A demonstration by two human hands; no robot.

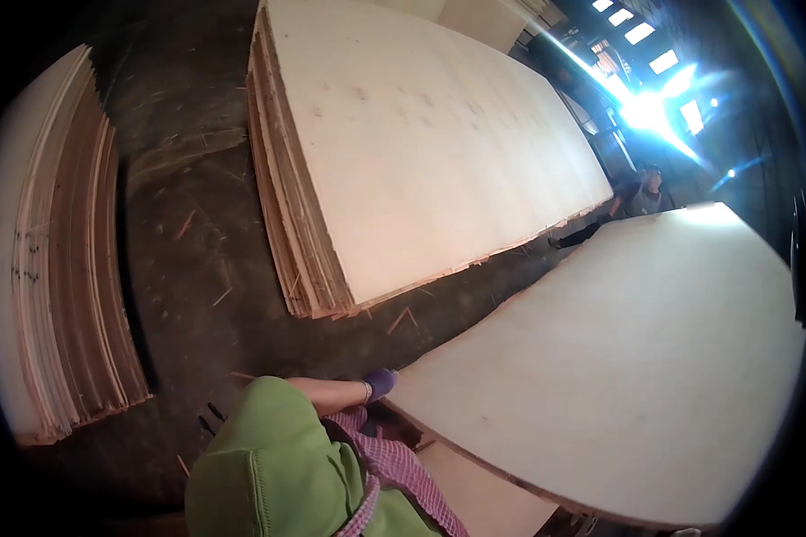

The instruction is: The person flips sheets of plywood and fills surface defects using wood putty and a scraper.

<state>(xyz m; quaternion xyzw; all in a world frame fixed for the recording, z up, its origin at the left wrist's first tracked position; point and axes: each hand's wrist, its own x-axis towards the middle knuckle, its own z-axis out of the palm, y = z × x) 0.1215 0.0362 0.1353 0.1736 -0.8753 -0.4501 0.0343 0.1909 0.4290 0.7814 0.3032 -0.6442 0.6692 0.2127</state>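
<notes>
My left hand [381, 383], in a purple glove, is closed at the near left corner of a large pale wood veneer sheet [600, 358]. The fingers are partly hidden by the glove's angle and the sheet's edge. The sheet stretches away from me to the right, wide and nearly flat. Below its near edge, part of another pale wood sheet [484, 492] shows. My right hand is not visible.
A tall stack of veneer sheets [439, 143] stands ahead, and another stack [63, 259] is at the left. Wood splinters [403, 319] litter the dark floor [184, 268] between them. Another person [647, 192] is near the sheet's far end. Bright light glares behind.
</notes>
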